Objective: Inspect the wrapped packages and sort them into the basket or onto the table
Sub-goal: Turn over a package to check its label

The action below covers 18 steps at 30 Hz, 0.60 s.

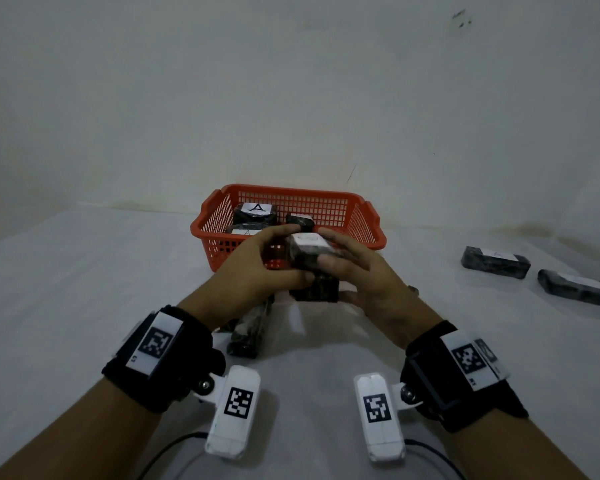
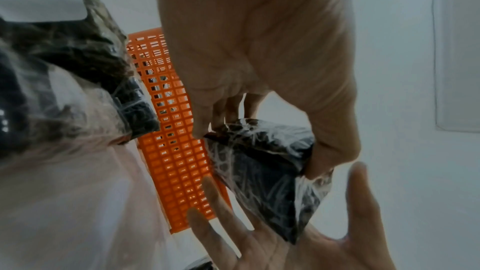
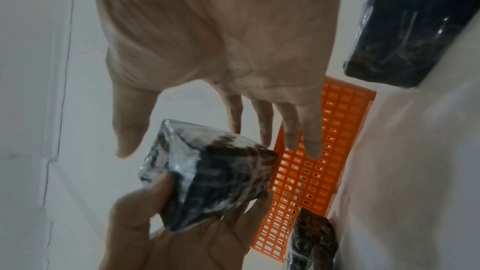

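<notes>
I hold a black plastic-wrapped package (image 1: 309,252) with a white label on top, above the table and just in front of the orange basket (image 1: 291,191). My left hand (image 1: 288,254) grips it, thumb on one side and fingers on the other, as the left wrist view shows around the package (image 2: 259,171). My right hand (image 1: 336,251) is beside it with straight fingers (image 3: 309,134) and does not curl round the package (image 3: 215,176). Three wrapped packages lie in the basket, one labelled A (image 1: 255,211).
Two more wrapped packages lie on the white table below my hands (image 1: 248,327) (image 1: 314,289). Another two lie apart at the right (image 1: 494,261) (image 1: 579,287). The basket stands against the white wall. Cables run from both wrist cameras at the near edge.
</notes>
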Tool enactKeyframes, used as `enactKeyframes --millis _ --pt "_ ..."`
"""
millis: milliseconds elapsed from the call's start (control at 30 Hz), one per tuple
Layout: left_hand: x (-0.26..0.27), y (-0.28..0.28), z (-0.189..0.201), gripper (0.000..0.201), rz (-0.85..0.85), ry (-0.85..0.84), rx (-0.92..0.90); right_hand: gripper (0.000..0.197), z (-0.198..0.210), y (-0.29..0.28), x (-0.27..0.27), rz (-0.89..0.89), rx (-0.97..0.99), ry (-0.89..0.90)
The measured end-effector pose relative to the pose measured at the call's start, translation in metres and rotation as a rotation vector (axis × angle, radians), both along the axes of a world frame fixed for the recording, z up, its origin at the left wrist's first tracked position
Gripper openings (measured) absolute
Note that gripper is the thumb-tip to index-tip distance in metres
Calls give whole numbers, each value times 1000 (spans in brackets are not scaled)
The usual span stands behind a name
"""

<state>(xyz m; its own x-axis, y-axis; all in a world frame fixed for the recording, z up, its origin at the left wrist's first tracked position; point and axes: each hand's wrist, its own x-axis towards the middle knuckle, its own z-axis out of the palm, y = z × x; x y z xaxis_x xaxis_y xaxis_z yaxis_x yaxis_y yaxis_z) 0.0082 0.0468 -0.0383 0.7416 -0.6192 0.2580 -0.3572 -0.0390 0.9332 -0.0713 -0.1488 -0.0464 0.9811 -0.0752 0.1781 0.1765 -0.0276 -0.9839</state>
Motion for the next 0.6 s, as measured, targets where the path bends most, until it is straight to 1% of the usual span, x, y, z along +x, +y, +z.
enactKeyframes --millis 67,133,200,267,300,367,400,433,467,533,600 --pt "-1 0 -1 96 -24 -34 23 62 4 2 -3 -26 -17 48" --pt "-2 0 -2 106 -67 -38 38 43 5 2 -5 -53 27 88" --pt "-4 -1 -2 109 -98 -45 30 35 5 1 -4 -51 80 74" --pt "-9 -5 1 100 -62 -38 -4 36 4 2 -5 -58 76 19" --pt "-10 -6 3 91 -28 -14 -34 38 4 2 -5 -64 65 -10" --pt "-12 -7 6 67 33 35 -84 45 4 4 -5 -79 27 -61" --pt "-12 -7 7 56 57 24 -96 49 3 5 -5 -84 -1 -82" --pt "-13 -6 7 51 80 -6 -106 51 3 5 -5 -86 -22 -94" --pt "-12 -5 7 52 100 -39 -117 52 3 5 -5 -84 -37 -98" --pt "-10 -2 7 61 112 -89 -144 48 6 4 -6 -69 -62 -71" --pt "-9 0 7 68 62 -100 -160 47 7 3 -8 -44 -60 15"
